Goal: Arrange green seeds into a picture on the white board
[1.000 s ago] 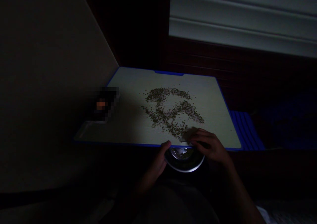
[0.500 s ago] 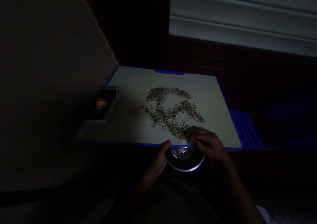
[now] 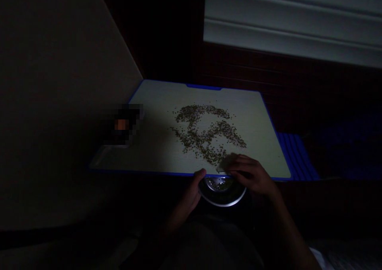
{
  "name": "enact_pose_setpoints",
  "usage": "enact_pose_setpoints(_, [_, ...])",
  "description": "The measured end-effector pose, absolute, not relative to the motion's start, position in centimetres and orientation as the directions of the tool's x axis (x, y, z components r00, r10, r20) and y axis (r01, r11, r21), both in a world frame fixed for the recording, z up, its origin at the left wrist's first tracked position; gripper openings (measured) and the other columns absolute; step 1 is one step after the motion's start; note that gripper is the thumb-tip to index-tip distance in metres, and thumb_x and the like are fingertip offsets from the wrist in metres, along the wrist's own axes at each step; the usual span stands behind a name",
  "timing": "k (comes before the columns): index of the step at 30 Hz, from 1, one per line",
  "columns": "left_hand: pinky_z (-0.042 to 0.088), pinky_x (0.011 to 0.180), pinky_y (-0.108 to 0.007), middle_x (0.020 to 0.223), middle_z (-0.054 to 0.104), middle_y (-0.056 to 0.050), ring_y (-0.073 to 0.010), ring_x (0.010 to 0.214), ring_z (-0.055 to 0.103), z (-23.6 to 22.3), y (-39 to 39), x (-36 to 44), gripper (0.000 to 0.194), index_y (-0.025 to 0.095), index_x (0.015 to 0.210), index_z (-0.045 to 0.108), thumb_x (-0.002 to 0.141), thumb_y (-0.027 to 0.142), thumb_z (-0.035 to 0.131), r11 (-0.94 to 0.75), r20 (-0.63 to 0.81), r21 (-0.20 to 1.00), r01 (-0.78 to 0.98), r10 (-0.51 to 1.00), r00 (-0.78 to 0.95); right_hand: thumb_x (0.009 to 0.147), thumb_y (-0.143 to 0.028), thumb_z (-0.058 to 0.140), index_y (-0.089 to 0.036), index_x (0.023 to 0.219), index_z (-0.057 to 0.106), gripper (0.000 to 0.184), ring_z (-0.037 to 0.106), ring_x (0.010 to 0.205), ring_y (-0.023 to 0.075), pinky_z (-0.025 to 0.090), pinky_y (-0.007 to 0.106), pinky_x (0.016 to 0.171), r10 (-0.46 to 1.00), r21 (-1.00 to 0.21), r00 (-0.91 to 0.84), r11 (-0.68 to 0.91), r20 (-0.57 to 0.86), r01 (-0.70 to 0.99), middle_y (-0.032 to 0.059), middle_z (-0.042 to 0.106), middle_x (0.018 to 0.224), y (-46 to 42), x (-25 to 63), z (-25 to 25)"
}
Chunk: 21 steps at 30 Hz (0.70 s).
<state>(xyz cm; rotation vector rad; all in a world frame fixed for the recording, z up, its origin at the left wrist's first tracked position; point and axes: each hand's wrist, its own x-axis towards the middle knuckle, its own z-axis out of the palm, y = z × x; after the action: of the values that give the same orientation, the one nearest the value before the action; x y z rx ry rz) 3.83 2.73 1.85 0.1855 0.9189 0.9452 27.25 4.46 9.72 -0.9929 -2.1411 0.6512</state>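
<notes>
- Round silver-rimmed bowl (image 3: 224, 204) here, under the near edge of the pale, blue-edged rectangular board (image 3: 262, 130); my left hand (image 3: 193, 194) grips the bowl's left side.
- My right hand (image 3: 250, 174) curls at that edge; can't tell what's pinched.
- Tiny dark-greenish grains (image 3: 198, 136) spread mid-board, nearest just beside it.
- Bare board rightward and along the far edge.

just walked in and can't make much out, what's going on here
In dim light, a person's left hand is against the side of a bowl below a pale board's near edge. The right hand is at that edge, beside small dark bits scattered over the board. Similar bits show in the bowl.
</notes>
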Motion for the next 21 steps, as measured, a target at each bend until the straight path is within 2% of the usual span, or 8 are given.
enact_pose_setpoints(7, [0.054, 0.088, -0.037, 0.085, 0.083, -0.003, -0.0236, 0.081, 0.074, 1.50, 2.70, 3.82, 0.038, 0.017, 0.085, 0.079, 0.067, 0.047, 0.096, 0.590, -0.602, 0.504, -0.631, 0.763, 0.233, 0.101, -0.026, 0.066, -0.027, 0.111, 0.078, 0.015, 0.074, 0.091, 0.0220, 0.058, 0.041, 0.084, 0.788, -0.659, -0.491, 0.596, 0.371, 0.458, 0.0054, 0.082, 0.099, 4.43, 27.33, 9.72])
enact_pose_setpoints(14, [0.054, 0.089, -0.037, 0.082, 0.082, -0.003, -0.0233, 0.081, 0.074, 1.93, 2.75, 3.83, 0.038, 0.017, 0.084, 0.078, 0.067, 0.045, 0.096, 0.602, -0.609, 0.489, -0.632, 0.754, 0.247, 0.101, -0.025, 0.067, -0.025, 0.108, 0.077, 0.012, 0.074, 0.090, 0.0211, 0.059, 0.040, 0.083, 0.784, -0.662, -0.485, 0.602, 0.387, 0.446, 0.0057, 0.082, 0.097, 4.27, 27.29, 9.75])
enact_pose_setpoints(18, [0.055, 0.083, -0.035, 0.078, 0.081, -0.002, -0.0216, 0.075, 0.073, 2.07, 2.73, 3.81, 0.037, 0.017, 0.079, 0.077, 0.068, 0.047, 0.096, 0.608, -0.604, 0.488, -0.627, 0.753, 0.260, 0.101, -0.026, 0.067, -0.026, 0.104, 0.078, 0.011, 0.074, 0.087, 0.0207, 0.060, 0.039, 0.082, 0.792, -0.675, -0.475, 0.591, 0.383, 0.442, 0.0043, 0.082, 0.092, 4.21, 27.18, 9.97])
enact_pose_setpoints(21, [0.057, 0.087, -0.037, 0.084, 0.084, -0.005, -0.0248, 0.081, 0.076, 2.14, 2.74, 3.84, 0.039, 0.015, 0.085, 0.080, 0.069, 0.048, 0.095, 0.608, -0.594, 0.493, -0.622, 0.758, 0.269, 0.101, -0.027, 0.067, -0.025, 0.103, 0.078, 0.011, 0.073, 0.084, 0.0199, 0.060, 0.036, 0.077, 0.818, -0.689, -0.438, 0.561, 0.374, 0.459, 0.0041, 0.080, 0.090, 4.07, 27.19, 10.05])
